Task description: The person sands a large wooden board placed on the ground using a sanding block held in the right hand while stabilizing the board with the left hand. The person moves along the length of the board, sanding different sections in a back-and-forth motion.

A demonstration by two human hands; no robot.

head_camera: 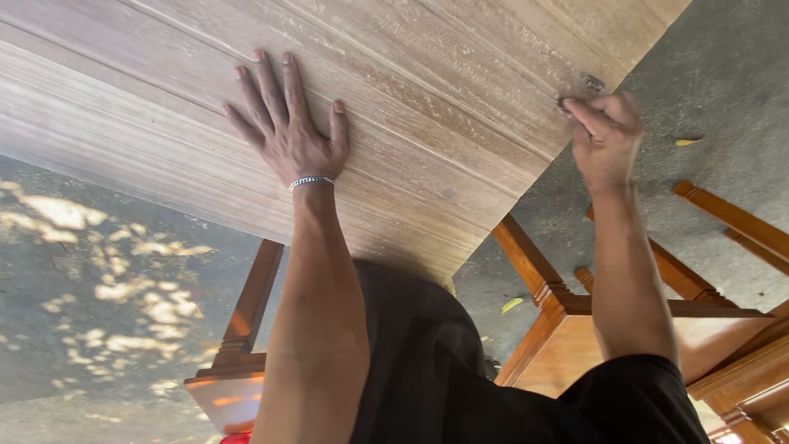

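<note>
One broad wooden panel point(427, 107), pale and grooved along its length, fills the top of our view and lies across reddish-brown wooden furniture frames point(567, 321) standing on a grey concrete floor point(90, 312) dappled with sunlight. Our left hand point(288, 123) lies flat on the panel, fingers spread and palm down, gripping nothing, a silver chain bracelet point(311, 182) at the wrist. Our right hand point(606, 136) is at the panel's far right edge, fingers bunched together against the wood; we cannot tell whether they pinch something small there. Just beside those fingertips sits a small dark mark point(593, 81) on the edge. Two yellow leaves point(511, 304) lie on the floor, well apart.
</note>
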